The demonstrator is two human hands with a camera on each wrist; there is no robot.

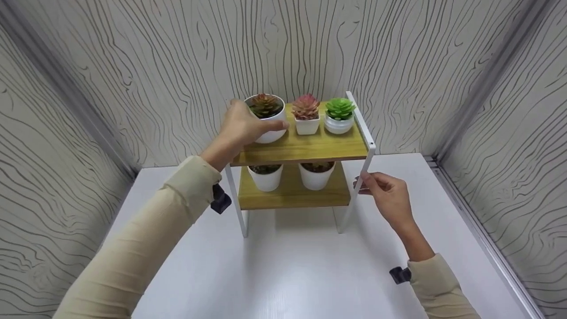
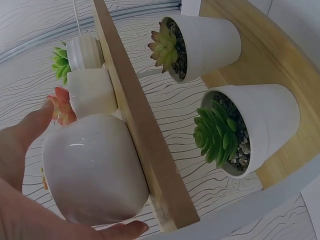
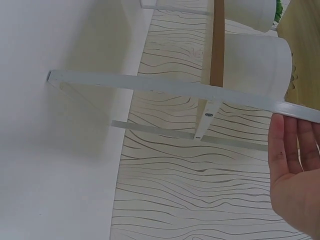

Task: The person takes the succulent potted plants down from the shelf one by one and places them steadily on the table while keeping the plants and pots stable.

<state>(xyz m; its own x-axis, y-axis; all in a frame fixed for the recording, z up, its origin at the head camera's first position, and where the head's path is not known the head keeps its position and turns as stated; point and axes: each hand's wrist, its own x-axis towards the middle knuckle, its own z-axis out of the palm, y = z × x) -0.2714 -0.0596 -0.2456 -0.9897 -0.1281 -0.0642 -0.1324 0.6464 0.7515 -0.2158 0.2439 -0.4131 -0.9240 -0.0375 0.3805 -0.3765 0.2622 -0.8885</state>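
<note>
On the top board of a two-tier plant stand (image 1: 305, 153), my left hand (image 1: 243, 124) grips a large round white pot (image 2: 95, 170) holding a reddish-brown succulent (image 1: 264, 106). Its thumb lies across the front of the pot, the fingers around the left side. To the right stand a pink succulent (image 1: 305, 107) in a small square white pot and a green succulent (image 1: 339, 109) in a small round one. With thumb in front and fingers behind, my right hand (image 1: 390, 199) holds the white right front leg (image 3: 250, 100) of the stand, below the top board.
The lower board (image 1: 292, 201) carries two tapered white pots with succulents, the left one (image 1: 266, 179) and the right one (image 1: 317, 177). The stand rests on a white table (image 1: 283, 274), close to the wood-patterned back wall (image 1: 301, 48). Similar panels enclose both sides.
</note>
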